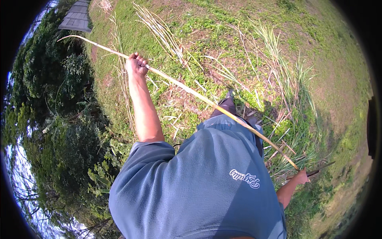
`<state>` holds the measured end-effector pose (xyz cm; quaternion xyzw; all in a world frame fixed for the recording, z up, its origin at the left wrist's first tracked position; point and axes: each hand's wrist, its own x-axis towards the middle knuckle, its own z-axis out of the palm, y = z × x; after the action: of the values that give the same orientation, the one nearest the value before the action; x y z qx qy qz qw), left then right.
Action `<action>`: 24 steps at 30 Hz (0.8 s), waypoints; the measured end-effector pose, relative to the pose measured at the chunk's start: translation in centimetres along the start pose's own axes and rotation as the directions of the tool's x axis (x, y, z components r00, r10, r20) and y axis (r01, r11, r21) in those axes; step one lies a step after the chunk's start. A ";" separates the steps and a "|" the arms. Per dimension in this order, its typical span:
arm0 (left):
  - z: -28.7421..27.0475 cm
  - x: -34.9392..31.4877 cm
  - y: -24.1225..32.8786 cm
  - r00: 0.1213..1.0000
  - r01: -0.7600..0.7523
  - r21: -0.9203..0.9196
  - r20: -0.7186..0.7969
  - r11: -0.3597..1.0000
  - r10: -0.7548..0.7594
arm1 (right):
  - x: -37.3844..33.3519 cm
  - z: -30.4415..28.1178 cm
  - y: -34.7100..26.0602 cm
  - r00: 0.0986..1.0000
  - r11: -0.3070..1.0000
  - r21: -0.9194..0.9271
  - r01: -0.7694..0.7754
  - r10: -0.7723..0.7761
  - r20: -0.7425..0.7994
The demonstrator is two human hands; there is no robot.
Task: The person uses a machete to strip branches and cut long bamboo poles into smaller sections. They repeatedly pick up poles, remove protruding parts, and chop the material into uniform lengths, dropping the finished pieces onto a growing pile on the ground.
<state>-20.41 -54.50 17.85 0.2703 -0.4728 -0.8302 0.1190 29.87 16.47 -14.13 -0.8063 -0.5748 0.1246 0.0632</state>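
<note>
From a fisheye camera on the head, we look steeply down over our shirt (187,179), close enough that it fills the lower middle, and past our left hand (137,65) to grass (326,44).

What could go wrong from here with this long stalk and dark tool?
The long stalk ends close to the right hand, which seems to hold a dark tool that looks like a blade, so a slip might cause a cut. The stalk's thin tip reaches past the left hand, so it could swing or snag. Loose stalks lying ahead might be a tripping hazard.
</note>
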 end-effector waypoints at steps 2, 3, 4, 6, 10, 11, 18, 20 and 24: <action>-0.8 0.1 0.0 0.998 0.029 -0.016 -0.050 0.999 -0.030 | -0.8 -1.9 0.7 0.993 0.971 -0.210 0.111 -0.098 0.073; -0.7 1.6 -0.4 0.997 0.075 -0.015 -0.012 0.997 -0.075 | 0.8 -1.4 3.4 0.995 0.963 -0.250 0.104 -0.099 0.032; -1.1 2.0 -0.8 0.995 0.099 -0.007 0.017 0.995 -0.099 | 0.5 -2.1 4.2 0.999 0.962 -0.269 0.046 -0.043 0.018; -1.6 2.4 -1.8 0.990 0.142 0.007 0.003 0.990 -0.142 | -0.7 -4.2 5.1 0.995 0.964 -0.254 0.077 -0.090 -0.038; 0.0 5.2 -5.0 0.949 0.284 -0.061 0.162 0.957 -0.272 | 3.0 -3.6 11.8 0.976 0.978 -0.193 0.076 -0.112 -0.184; 0.2 5.1 -6.0 0.948 0.291 -0.099 0.161 0.951 -0.274 | 4.0 -3.5 13.1 0.953 0.959 -0.237 0.156 -0.209 -0.220; 0.3 -6.5 -22.5 0.930 0.287 -0.104 0.268 0.952 -0.251 | -3.0 -4.3 10.1 0.770 0.431 -0.642 0.634 -0.424 0.476; -0.9 -9.3 -28.1 0.904 0.380 -0.110 0.256 0.919 -0.343 | -6.8 -3.0 7.9 0.692 0.431 -0.542 0.722 -0.423 0.585; -3.1 -13.0 -33.5 0.807 0.560 0.034 0.207 0.828 -0.554 | -14.8 2.0 3.7 0.762 0.897 -0.123 0.424 -0.281 0.584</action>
<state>-5.97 -33.30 -7.51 0.3068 -0.3709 -0.8588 -0.1757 28.08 1.20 -15.07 -0.6132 -0.7212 0.2646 -0.1839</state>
